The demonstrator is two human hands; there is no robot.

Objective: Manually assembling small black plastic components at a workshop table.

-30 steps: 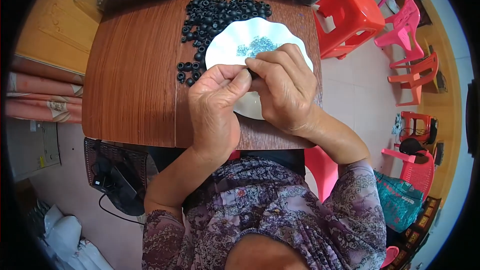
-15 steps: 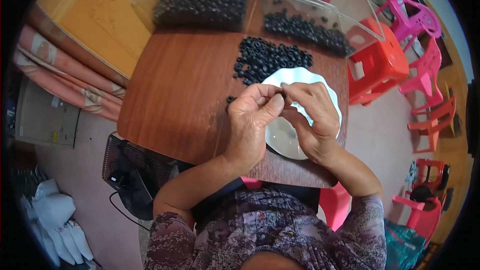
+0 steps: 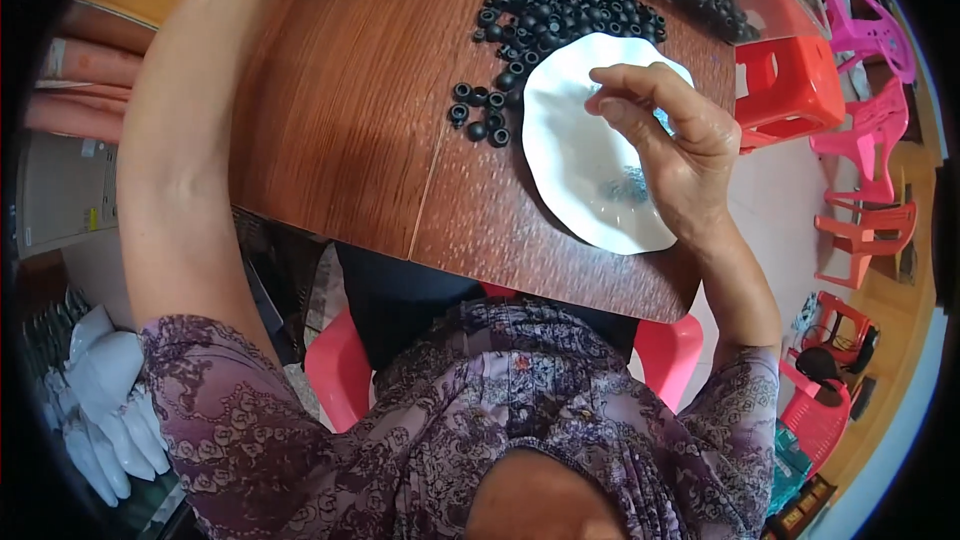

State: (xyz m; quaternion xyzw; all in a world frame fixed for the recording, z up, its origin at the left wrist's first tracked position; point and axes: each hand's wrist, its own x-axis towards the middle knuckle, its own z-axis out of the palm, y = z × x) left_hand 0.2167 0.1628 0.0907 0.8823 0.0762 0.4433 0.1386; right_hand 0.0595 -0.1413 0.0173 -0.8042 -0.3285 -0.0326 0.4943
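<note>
Head view: brown wood-grained table (image 3: 330,100), pale floor (image 3: 778,195); red stool (image 3: 800,90), pink chairs (image 3: 855,143) at right.
Black pieces (image 3: 552,25): small, rounded, some hollow; heaped on table beside white scalloped plate (image 3: 560,140).
Right hand (image 3: 690,140): over plate, thumb and forefinger narrowly parted.
Left hand: past upper edge; finger state, cannot tell.
</note>
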